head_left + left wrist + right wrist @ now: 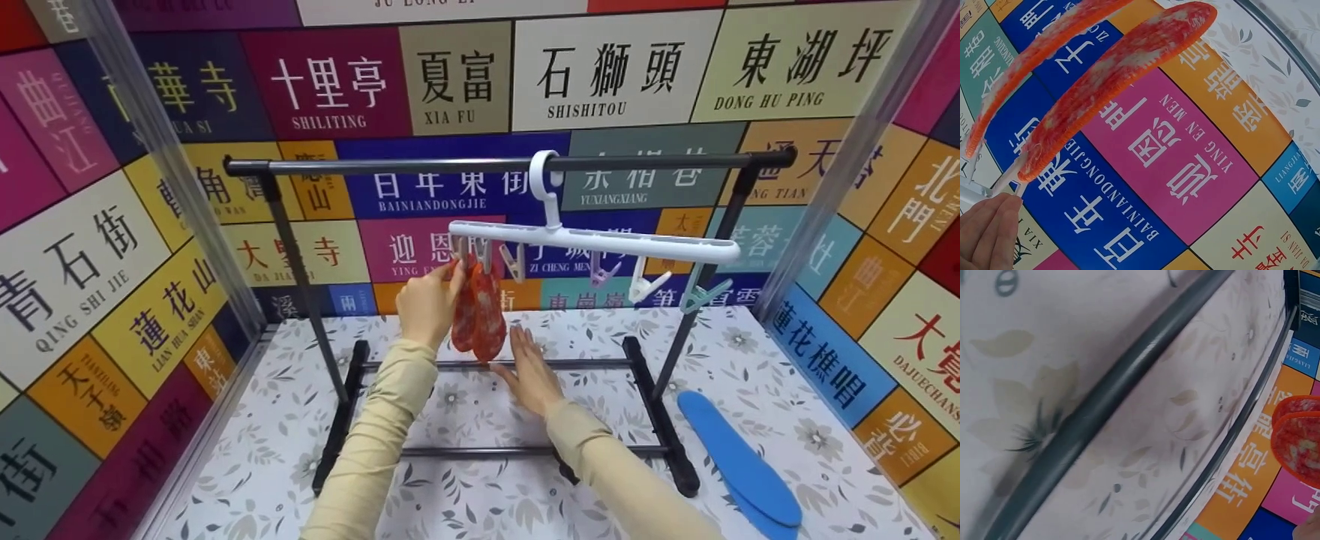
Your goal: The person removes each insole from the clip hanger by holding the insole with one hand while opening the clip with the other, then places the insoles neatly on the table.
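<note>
Two red mottled insoles (pixel 490 315) with orange edges hang side by side from clips at the left end of a white clip hanger (pixel 637 244). My left hand (pixel 426 306) is raised to the leftmost clip; in the left wrist view, its fingers (pixel 994 228) pinch that clip at the top of one insole (pixel 1112 81). My right hand (pixel 534 373) lies beside the insoles' lower ends, fingers extended and apart from them, holding nothing. The right wrist view catches the insoles' rounded ends (pixel 1300 447) at its right edge.
The hanger hooks over the top bar (pixel 420 166) of a black rack standing on a flower-patterned table (pixel 247 457). Beige, purple (pixel 602 271), white (pixel 646 281) and teal clips (pixel 703 294) dangle along the hanger. Blue insoles (pixel 739 457) lie stacked at right. Sign-covered walls enclose the table.
</note>
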`<action>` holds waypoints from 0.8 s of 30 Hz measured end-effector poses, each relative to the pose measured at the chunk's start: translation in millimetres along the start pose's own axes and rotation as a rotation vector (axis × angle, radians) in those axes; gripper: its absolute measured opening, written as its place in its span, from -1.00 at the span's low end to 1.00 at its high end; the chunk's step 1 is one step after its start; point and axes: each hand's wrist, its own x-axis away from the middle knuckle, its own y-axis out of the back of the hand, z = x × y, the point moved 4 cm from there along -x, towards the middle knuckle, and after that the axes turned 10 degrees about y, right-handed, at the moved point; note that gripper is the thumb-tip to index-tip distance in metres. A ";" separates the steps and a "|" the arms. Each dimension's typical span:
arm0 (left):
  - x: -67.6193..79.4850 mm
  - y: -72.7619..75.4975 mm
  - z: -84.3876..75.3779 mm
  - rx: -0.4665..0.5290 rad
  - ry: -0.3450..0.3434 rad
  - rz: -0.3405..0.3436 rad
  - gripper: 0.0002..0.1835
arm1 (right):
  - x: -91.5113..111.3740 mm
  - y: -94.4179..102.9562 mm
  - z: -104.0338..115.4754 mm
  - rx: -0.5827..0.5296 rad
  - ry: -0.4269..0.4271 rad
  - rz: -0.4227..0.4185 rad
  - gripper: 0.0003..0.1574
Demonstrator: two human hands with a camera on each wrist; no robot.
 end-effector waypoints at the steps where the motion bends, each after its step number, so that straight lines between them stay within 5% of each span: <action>1: 0.2 0.0 -0.3 0.000 0.001 0.002 -0.69 | -1.8 -0.5 1.9 -0.001 0.005 0.000 -0.01; 14: -0.2 0.4 -10.5 -0.040 -0.045 0.039 -0.58 | -18.7 -1.1 6.1 -0.037 -0.078 0.001 0.14; 24: -5.8 -3.2 -12.1 -0.007 0.004 0.076 -0.61 | -28.9 -6.3 15.9 -0.074 -0.055 -0.013 0.13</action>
